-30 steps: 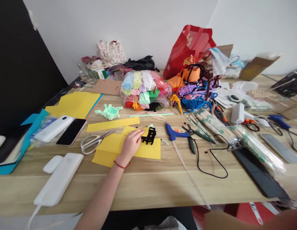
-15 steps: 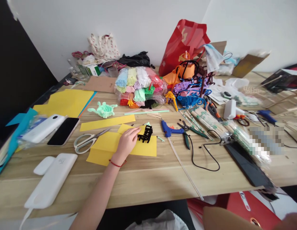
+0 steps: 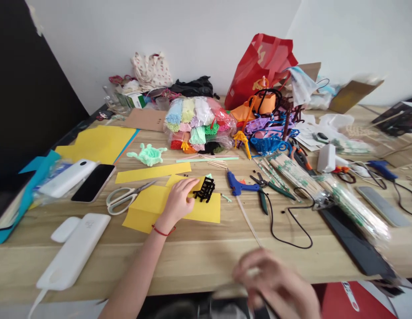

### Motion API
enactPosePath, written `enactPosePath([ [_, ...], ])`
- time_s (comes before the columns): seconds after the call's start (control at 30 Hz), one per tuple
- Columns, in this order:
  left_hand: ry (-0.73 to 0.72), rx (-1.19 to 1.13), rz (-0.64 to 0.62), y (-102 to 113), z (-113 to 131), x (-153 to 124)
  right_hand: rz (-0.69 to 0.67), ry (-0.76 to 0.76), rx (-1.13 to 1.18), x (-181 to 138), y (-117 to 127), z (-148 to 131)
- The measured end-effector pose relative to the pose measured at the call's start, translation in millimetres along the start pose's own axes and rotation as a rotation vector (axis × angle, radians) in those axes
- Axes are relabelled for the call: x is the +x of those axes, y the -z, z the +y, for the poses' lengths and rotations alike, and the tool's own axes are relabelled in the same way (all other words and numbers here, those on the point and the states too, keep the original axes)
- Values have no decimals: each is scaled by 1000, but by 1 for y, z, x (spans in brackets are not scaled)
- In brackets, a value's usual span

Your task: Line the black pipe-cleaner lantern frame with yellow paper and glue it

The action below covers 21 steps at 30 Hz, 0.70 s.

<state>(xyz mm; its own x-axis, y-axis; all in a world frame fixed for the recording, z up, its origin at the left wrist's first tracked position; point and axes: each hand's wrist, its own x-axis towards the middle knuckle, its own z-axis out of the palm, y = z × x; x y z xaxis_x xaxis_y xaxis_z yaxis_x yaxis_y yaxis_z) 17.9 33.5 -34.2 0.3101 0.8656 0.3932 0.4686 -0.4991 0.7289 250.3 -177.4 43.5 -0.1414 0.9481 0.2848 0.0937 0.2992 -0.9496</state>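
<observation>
My left hand (image 3: 179, 197) rests over yellow paper (image 3: 146, 201), fingers stretched out and thumb apart. Its fingertips are at the left side of a small black chair-shaped piece (image 3: 205, 189), perhaps of fuzzy wire; whether they touch it is unclear. Low in front of me, my right hand (image 3: 275, 279) is blurred, with fingers curled in. A dark, thin shape shows under those fingers, too smeared to name. A blue glue gun (image 3: 241, 185) lies right of the black piece, its clear glue stick (image 3: 248, 220) trailing toward me. Green-handled pliers (image 3: 264, 201) lie beside it.
Scissors (image 3: 121, 199), a phone (image 3: 93, 182) and a white power bank (image 3: 74, 252) lie to the left. A mint-green fuzzy piece (image 3: 148, 155) sits behind. Bagged pipe cleaners (image 3: 197, 122), a red bag (image 3: 262, 66) and bundled sticks (image 3: 292, 170) stand or lie farther back and right.
My right hand has come in from the lower right to the bottom middle. My left fingers have drawn slightly back from the black piece, and the thumb now shows. The view has shifted a little.
</observation>
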Motion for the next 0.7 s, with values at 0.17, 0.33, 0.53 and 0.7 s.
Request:
enactPosePath([
  [0.17,100,-266,66,9,7,2,409,-381,284,95,-15,48],
  [0.33,206,-466,143,13,10,4,414,-427,322,152,-24,85],
  [0.53,278,-463,189,22,3,5,439,-366,307,171,-23,107],
  [0.7,338,-489,-92,42,13,2,379,-315,248,167,-10,115],
])
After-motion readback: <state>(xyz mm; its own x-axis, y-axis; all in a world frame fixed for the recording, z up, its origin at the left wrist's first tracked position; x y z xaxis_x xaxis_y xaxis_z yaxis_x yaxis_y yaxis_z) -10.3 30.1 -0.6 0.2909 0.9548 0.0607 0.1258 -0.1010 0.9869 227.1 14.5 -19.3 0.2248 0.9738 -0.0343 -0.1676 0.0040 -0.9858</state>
